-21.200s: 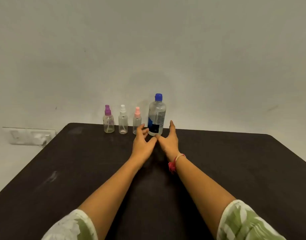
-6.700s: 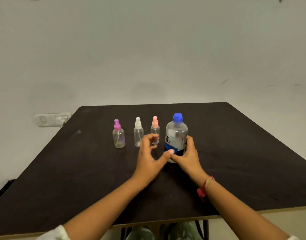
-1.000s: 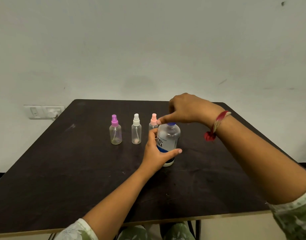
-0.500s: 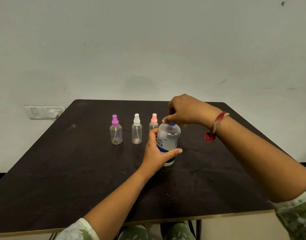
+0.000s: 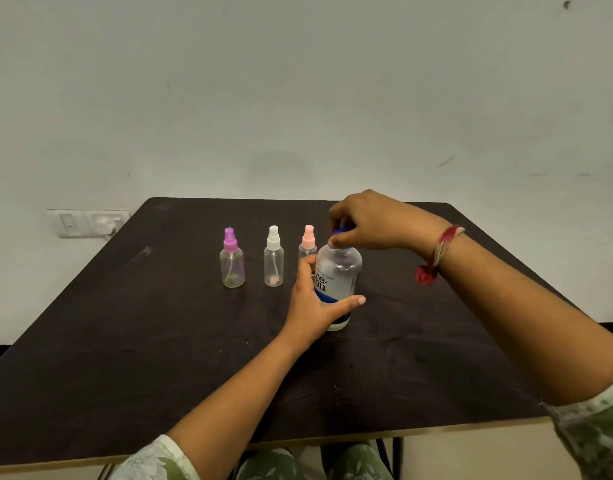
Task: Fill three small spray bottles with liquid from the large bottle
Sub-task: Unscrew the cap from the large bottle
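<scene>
Dark, scuffed counter [image 5: 152, 341] against a pale wall [image 5: 298, 98] (switch plate [image 5: 88, 223] at left). The large bottle [image 5: 338, 282] stands upright mid-counter, left hand [image 5: 312, 306] fingers wrapped round its body, right hand [image 5: 370, 220] fingers pinching the blue cap [image 5: 340, 232]. Three spray bottles [image 5: 273, 261] are lined up beside it.

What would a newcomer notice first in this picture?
The large bottle stands on the dark table, the left hand gripping its body and the right hand pinching its blue cap. Left of it stand a purple sprayer, a white sprayer and a pink sprayer in a row.
</scene>
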